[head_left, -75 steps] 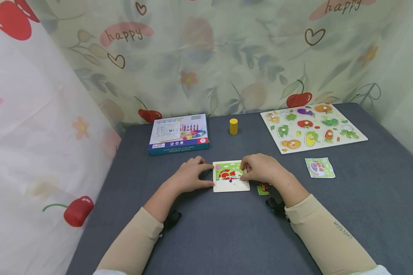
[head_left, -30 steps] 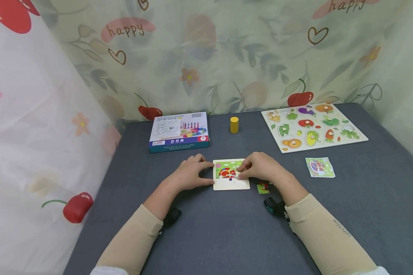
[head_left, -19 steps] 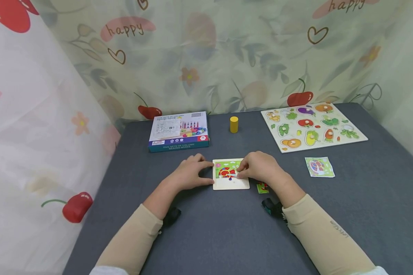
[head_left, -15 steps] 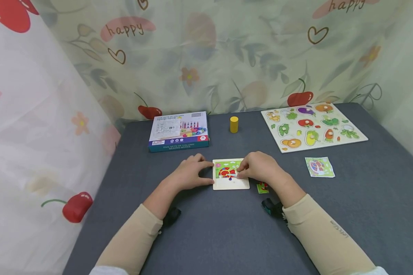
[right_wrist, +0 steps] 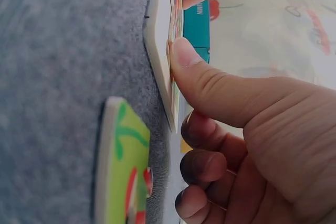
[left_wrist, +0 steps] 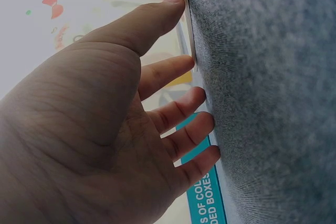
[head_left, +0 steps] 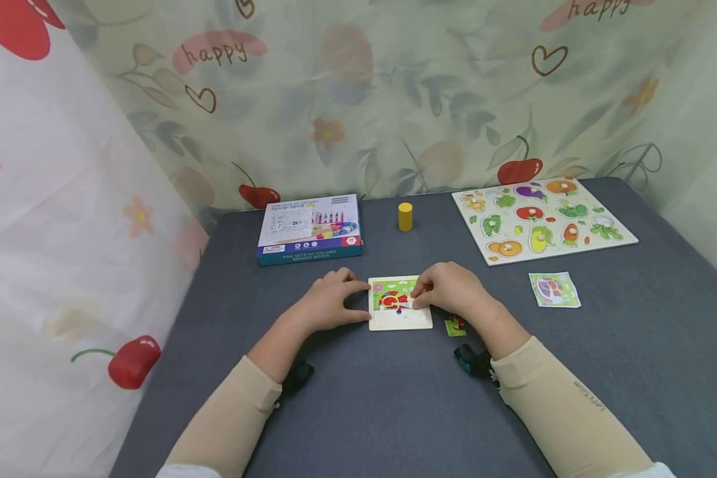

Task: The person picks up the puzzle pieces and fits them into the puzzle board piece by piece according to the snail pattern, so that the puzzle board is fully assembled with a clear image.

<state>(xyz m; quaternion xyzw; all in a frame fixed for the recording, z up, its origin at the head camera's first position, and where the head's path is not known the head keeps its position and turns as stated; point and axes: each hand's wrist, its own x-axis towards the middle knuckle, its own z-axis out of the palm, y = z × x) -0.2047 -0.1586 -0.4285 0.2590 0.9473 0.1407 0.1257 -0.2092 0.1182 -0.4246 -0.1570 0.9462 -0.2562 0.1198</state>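
Puzzle [head_left: 401, 322] on table [head_left: 364, 411]. Left hand [head_left: 327, 303]: unclenched, fingertips at its left edge. Right hand [head_left: 451, 289]: thumb on it; cannot tell if pinching. Box [head_left: 311, 229] reads "SETS OF COLUMN BEADED BOXES"; curtain [head_left: 299, 99], "happy" ×2.

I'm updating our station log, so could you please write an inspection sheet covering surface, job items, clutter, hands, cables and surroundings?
Surface: dark grey tabletop.
Job's things: puzzle board, near part mostly bare; loose piece to its right, apart.
Clutter: teal-sided box, yellow cylinder, vegetable board and picture card, all apart from the puzzle board.
Hands: left hand touches the puzzle board's left edge; right hand touches its right part, whether pinching a piece is unclear.
Cables: looped line at back right; cable or print, cannot tell.
Surroundings: printed curtain behind.
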